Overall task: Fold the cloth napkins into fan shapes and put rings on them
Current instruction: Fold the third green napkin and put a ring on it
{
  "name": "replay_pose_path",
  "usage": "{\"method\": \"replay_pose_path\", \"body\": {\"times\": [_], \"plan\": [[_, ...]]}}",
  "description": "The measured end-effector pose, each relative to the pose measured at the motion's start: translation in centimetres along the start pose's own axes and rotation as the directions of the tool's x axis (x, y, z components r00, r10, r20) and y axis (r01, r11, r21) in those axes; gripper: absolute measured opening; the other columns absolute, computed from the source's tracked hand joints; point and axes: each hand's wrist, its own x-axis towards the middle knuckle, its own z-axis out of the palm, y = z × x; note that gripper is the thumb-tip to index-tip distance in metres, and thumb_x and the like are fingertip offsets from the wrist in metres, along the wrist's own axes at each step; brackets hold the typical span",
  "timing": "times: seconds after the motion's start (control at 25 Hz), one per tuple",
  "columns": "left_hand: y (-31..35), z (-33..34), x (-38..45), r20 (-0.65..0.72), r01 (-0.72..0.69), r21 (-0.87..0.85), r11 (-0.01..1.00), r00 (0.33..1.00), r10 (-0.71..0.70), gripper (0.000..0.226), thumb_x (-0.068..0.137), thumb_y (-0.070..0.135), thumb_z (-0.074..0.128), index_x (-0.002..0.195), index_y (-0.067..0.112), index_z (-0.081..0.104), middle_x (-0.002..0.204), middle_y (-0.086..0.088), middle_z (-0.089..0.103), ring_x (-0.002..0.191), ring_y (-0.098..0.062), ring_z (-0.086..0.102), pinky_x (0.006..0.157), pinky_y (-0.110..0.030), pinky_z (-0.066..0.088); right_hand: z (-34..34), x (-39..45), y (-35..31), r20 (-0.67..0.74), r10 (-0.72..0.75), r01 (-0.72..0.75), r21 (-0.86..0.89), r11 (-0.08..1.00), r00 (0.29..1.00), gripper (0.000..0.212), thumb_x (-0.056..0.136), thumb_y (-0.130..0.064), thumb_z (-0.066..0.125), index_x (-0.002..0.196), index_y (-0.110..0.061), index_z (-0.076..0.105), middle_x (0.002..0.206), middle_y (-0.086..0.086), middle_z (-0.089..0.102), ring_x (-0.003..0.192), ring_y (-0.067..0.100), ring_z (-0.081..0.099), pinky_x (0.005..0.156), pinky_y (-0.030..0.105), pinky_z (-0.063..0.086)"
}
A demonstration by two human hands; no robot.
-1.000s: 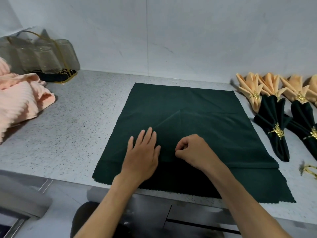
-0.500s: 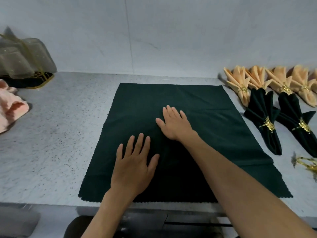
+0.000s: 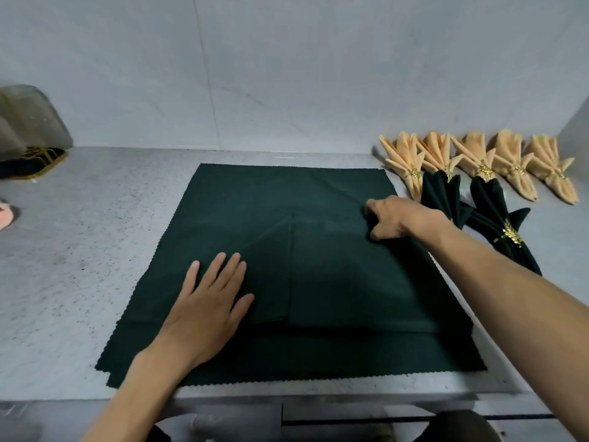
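A dark green napkin (image 3: 255,202) lies spread on the grey speckled counter (image 3: 95,234), with creases meeting near its middle. My left hand (image 3: 207,301) rests flat on its near left part, fingers straight. My right hand (image 3: 395,218) has reached to the napkin's right side, and its curled fingers pinch the cloth there. To the right lie several folded peach fan napkins (image 3: 478,164) with gold rings, and two folded dark green fan napkins (image 3: 497,218) with gold rings in front of them.
A clear bag with gold trim (image 3: 28,132) stands at the back left. A bit of pink cloth (image 3: 4,215) shows at the left edge. The wall (image 3: 287,74) rises behind the counter, and the counter's front edge runs just under the napkin.
My right hand slid from the napkin's middle to its right side and curled onto the cloth. My left hand stayed flat on the near left part. The view shifted right.
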Motion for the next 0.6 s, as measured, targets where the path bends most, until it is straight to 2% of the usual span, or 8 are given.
{"method": "replay_pose_path", "body": {"times": [0.04,0.08,0.12,0.24,0.36,0.4,0.48,0.6], "plan": [[0.6,0.0,0.1,0.0,-0.048,0.016,0.999,0.999,0.048,0.069,0.102,0.046,0.001,0.15,0.015,0.038,0.159,-0.001,0.03,0.147,-0.021,0.025,0.117,-0.047,0.016,-0.1,0.0,0.3,0.001,-0.009,0.009,-0.004,1.0,1.0,0.048,0.079,-0.035,0.066,0.124,-0.021,0.054,0.118,0.007,0.062,0.104,0.027,0.058,0.086,0.034,0.051],[1.2,0.0,0.3,-0.005,-0.102,-0.006,0.995,0.995,0.102,0.061,0.103,0.039,0.008,0.149,0.014,0.041,0.158,-0.002,0.031,0.146,-0.022,0.028,0.116,-0.045,0.018,-0.1,0.2,0.6,-0.015,-0.025,0.025,-0.015,1.0,1.0,0.042,0.079,-0.034,0.066,0.118,-0.021,0.058,0.115,0.007,0.063,0.101,0.026,0.057,0.085,0.034,0.052],[1.7,0.2,0.3,-0.012,-0.152,-0.063,0.986,0.988,0.152,0.061,0.103,0.039,0.006,0.15,0.016,0.037,0.16,0.001,0.026,0.148,-0.02,0.024,0.117,-0.04,0.014,-0.2,0.3,0.8,-0.028,-0.033,0.033,-0.023,0.999,0.999,0.038,0.079,-0.034,0.067,0.114,-0.021,0.06,0.114,0.006,0.063,0.099,0.025,0.057,0.084,0.035,0.052],[2.5,0.5,0.3,-0.033,-0.172,-0.246,0.954,0.985,0.169,0.075,0.092,0.063,-0.014,0.154,0.031,0.012,0.161,0.017,-0.001,0.15,-0.004,-0.001,0.119,-0.025,-0.005,0.1,0.3,1.5,-0.001,-0.002,0.002,0.078,0.997,1.0,0.043,0.077,-0.033,0.071,0.114,-0.021,0.053,0.111,0.004,0.06,0.099,0.025,0.058,0.086,0.036,0.052],[2.6,-0.1,-0.2,0.035,-0.165,-0.213,0.963,0.984,0.176,0.079,0.085,0.079,-0.003,0.152,0.037,-0.007,0.157,0.024,-0.021,0.143,0.004,-0.023,0.12,-0.027,-0.01,-0.1,0.5,1.7,0.021,0.008,-0.009,0.045,0.999,1.0,0.029,0.077,-0.037,0.069,0.099,-0.025,0.055,0.096,-0.001,0.06,0.092,0.022,0.059,0.08,0.034,0.053],[2.6,-0.3,-0.3,0.055,-0.172,-0.201,0.964,0.981,0.187,0.085,0.082,0.084,0.002,0.152,0.038,-0.009,0.156,0.024,-0.023,0.142,0.005,-0.026,0.12,-0.028,-0.011,-0.3,0.4,1.6,0.011,0.001,-0.001,0.019,1.0,1.0,0.02,0.077,-0.038,0.069,0.088,-0.027,0.056,0.09,-0.003,0.059,0.089,0.021,0.058,0.077,0.033,0.052],[2.5,-0.7,-0.2,0.066,-0.18,-0.22,0.959,0.978,0.198,0.09,0.078,0.089,0.009,0.154,0.041,-0.004,0.158,0.023,-0.02,0.142,0.004,-0.027,0.12,-0.029,-0.013,-0.6,0.3,1.5,-0.008,-0.029,0.029,0.018,0.999,1.0,0.018,0.077,-0.037,0.069,0.076,-0.028,0.053,0.086,-0.003,0.06,0.085,0.02,0.057,0.068,0.029,0.048],[2.3,-0.7,0.0,0.075,-0.185,-0.231,0.955,0.975,0.207,0.076,0.083,0.071,0.015,0.153,0.046,0.001,0.16,0.022,-0.016,0.143,0.003,-0.027,0.119,-0.028,-0.015,-1.3,-0.3,1.9,0.056,-0.024,0.014,0.171,0.985,0.998,0.019,0.079,-0.027,0.074,0.086,-0.027,0.056,0.089,-0.003,0.059,0.087,0.02,0.057,0.066,0.027,0.042]]}}
